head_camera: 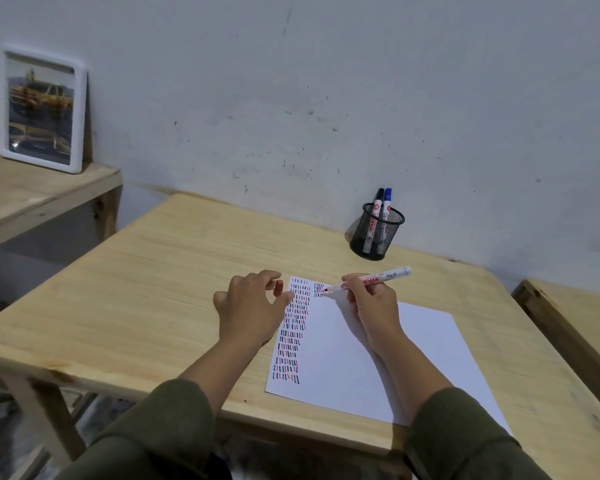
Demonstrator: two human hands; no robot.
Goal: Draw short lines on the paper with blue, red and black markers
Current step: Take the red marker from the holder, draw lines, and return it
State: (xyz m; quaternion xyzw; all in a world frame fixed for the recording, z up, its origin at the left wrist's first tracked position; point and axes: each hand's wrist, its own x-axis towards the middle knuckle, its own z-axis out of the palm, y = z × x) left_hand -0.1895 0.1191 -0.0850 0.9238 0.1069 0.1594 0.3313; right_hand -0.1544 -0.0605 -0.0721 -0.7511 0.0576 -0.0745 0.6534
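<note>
Two hands work over a white sheet of paper (378, 358) lying on a pale wooden table (153, 289). The right hand (371, 306) grips a red marker (368, 280) between thumb and fingers; the marker lies nearly flat, its long axis running left to right, the red tip pointing left and touching the paper at the top of a short second column of marks, its white tail end pointing right and slightly away toward the wall. The left hand (253, 306) rests at the paper's left edge with fingers loosely curled, and something small and red (278, 287) sits between its fingertips; whether that is the marker's cap is hard to make out. A full column of short blue, red and black strokes (293, 334) runs down the left side of the sheet, partly covered near the top by the left hand. Near the wall stands a black mesh cup (376, 233) holding a black marker (377, 202) and a blue marker (387, 202), caps up, their lower halves blurred behind the mesh. Both olive sleeves (465, 438) are cut off by the bottom edge, and the right forearm hides part of the sheet. A framed picture (42, 109) leans on a shelf at the far left.
</note>
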